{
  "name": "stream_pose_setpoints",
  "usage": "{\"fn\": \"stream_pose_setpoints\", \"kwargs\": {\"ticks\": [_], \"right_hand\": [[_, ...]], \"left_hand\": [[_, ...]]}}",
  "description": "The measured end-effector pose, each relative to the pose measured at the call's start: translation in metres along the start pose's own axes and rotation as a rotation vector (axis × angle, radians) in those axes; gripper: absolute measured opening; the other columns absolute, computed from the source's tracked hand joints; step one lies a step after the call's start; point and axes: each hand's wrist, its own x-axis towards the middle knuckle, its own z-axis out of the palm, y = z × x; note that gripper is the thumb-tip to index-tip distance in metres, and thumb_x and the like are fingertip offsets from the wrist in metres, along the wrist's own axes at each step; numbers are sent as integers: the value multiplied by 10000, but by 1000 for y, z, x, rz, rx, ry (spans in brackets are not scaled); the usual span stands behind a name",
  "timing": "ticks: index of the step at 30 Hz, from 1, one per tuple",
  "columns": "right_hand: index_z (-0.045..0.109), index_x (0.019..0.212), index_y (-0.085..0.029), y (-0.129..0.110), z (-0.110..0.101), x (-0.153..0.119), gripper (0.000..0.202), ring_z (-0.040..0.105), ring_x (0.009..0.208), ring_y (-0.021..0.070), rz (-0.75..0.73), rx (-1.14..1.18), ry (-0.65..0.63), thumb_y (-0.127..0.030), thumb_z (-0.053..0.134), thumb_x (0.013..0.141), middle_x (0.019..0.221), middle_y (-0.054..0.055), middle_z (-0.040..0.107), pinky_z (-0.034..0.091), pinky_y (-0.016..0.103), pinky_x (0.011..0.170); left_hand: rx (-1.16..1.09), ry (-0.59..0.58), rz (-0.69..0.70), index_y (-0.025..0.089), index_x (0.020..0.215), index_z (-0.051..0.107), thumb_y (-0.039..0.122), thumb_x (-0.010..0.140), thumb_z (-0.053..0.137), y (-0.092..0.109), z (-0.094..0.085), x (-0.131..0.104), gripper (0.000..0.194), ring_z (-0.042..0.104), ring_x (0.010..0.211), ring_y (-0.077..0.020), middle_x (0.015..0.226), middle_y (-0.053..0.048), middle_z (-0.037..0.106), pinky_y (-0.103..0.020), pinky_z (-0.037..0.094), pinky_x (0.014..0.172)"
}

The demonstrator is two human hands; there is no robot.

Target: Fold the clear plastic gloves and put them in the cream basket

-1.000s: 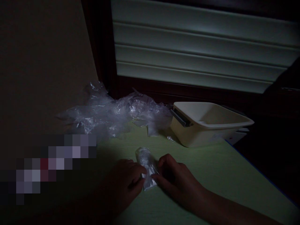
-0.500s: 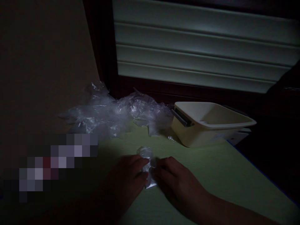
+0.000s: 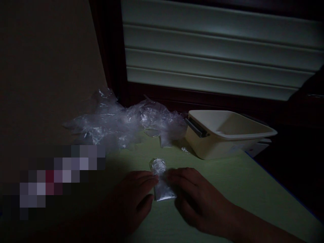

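Observation:
A small clear plastic bag (image 3: 164,190) lies on the green tabletop (image 3: 215,175), crinkled and rounded at its far end, with a straighter, shiny near edge. My left hand (image 3: 138,192) is open at its left side, its fingertips at the bag's edge and its thumb apart from them. On the other side, my right hand (image 3: 197,195) is open too, with fingers reaching over the bag's right edge and the thumb lower down. Whether the bag contains anything I cannot make out in the dim light.
A heap of crumpled clear plastic (image 3: 113,121) lies against the wall at the back left. A cream plastic bin (image 3: 215,148) with a dark handle stands back right, near the blue table edge (image 3: 283,187). A pixelated patch hides something at the left. Pale slatted panels (image 3: 215,50) rise behind.
Both hands have shifted slightly apart, and the thumbs have drawn away from the bag. More of the bag shows, and its near end looks wider and flatter.

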Motion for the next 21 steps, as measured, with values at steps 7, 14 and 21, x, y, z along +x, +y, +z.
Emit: {"fn": "stream_pose_setpoints", "kwargs": {"ticks": [7,14,21], "right_hand": [[540,1193,-166,2,2,4,325,590,999,221,-112,-10,-84,-86,466,886,1030,102,669,463,403,886],[588,1081,-156,-2,3,4,228,626,934,207,-150,38,-20,-86,441,921,967,102,697,491,363,838],[556,1183,-146,-4,0,5,313,612,984,225,33,123,-31,-245,583,887,1113,118,669,477,374,864]], "left_hand": [[-28,16,-16,240,1246,477,107,862,467,-3,5,-7,407,539,1139,-198,1217,-52,597,-366,455,977],[-42,59,3,225,1195,492,101,816,506,-3,5,-5,400,570,1091,-195,1173,-61,612,-340,473,944],[-64,6,41,201,1080,567,84,874,485,-10,-3,3,251,612,983,-176,1043,-39,656,-300,492,879]]}}
